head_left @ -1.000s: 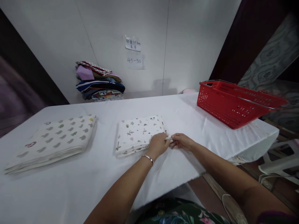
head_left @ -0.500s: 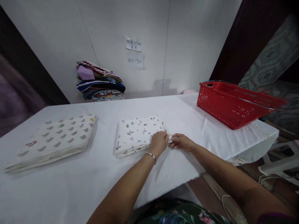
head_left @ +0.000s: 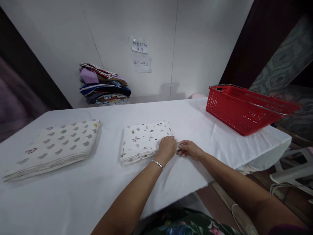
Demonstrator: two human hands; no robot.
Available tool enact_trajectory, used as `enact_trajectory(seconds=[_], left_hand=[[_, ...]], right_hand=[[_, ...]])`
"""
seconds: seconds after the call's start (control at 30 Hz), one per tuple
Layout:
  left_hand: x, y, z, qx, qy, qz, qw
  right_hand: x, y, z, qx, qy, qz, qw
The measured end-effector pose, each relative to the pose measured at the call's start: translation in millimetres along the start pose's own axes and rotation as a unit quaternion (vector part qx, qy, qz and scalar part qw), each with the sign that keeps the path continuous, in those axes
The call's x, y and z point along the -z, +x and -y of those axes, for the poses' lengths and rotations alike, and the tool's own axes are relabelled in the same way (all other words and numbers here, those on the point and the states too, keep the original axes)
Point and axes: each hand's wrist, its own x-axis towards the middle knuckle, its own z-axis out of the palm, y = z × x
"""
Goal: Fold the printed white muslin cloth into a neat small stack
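Note:
A folded white cloth (head_left: 144, 138) with small plant and leaf prints lies in the middle of the table. My left hand (head_left: 167, 148), with a silver bangle at the wrist, rests over its near right corner, fingers bent and close together on the fabric. From the right, my right hand (head_left: 190, 150) pinches the edge of that same corner between thumb and fingers. The fingertips of both hands almost meet there, and the exact grip of the left one is partly hidden. To the left lies a larger folded cloth (head_left: 66, 143) with grey rabbit-like prints, touched by neither hand.
A red plastic basket (head_left: 234, 112) with metal handles stands at the table's right end. Folded fabrics form a stack (head_left: 105, 86) at the back by the wall. Paper signs (head_left: 141, 63) hang above. The white-covered table (head_left: 97, 202) ends just before my body; a white stool (head_left: 295, 166) stands right.
My left hand has turned slightly, its fingers now laid further over the cloth's corner. My right hand keeps its pinch in nearly the same place.

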Motion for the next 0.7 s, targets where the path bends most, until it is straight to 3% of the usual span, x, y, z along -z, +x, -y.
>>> enact_trajectory(seconds=[0.13,0.27,0.7], left_hand=[[-4.7,-4.9,3.5,-0.058,0.006,0.010,0.998],[-6.0,-7.7,1.9,-0.064,-0.007,0.023,0.998],[1.2,-36.3,9.1,-0.072,-0.022,0.007,0.997]], right_hand=[[2.2,0.4,3.8,-0.018,0.019,0.014,1.000],[2.3,2.3,7.1,-0.049,0.014,0.034,0.998],[-10.7,-1.3,13.4,-0.043,-0.107,-0.035,0.993]])
